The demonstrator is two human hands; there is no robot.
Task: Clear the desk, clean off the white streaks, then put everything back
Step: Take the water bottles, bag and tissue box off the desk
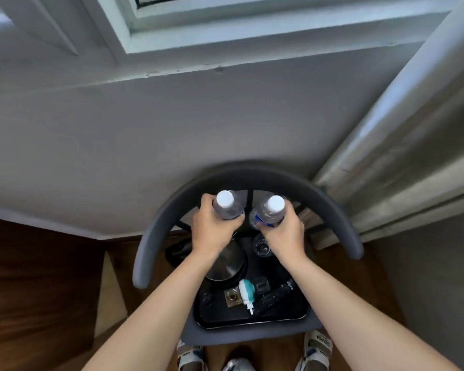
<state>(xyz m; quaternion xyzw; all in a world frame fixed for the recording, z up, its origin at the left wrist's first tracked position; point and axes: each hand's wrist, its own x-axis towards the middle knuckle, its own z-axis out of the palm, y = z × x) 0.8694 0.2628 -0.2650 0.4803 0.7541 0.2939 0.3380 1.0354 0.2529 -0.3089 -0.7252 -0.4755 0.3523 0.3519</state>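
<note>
I look down on a grey chair [330,204] with a curved backrest. A black tray [284,317] lies on its seat. My left hand [212,231] grips a clear water bottle with a white cap [227,203]. My right hand [284,231] grips a second capped water bottle [269,210]. Both bottles stand upright above the far end of the tray. On the tray lie a round steel kettle lid [227,263], a drinking glass [263,246], a white and teal plug-in device [246,291], a black remote [277,293] and a small packet [232,298]. The desk is out of view.
A grey wall [145,135] rises behind the chair, with a window frame [198,30] above. A pale curtain [402,156] hangs at the right. The floor [38,277] is dark wood. My sandalled feet [316,349] stand at the chair's front edge.
</note>
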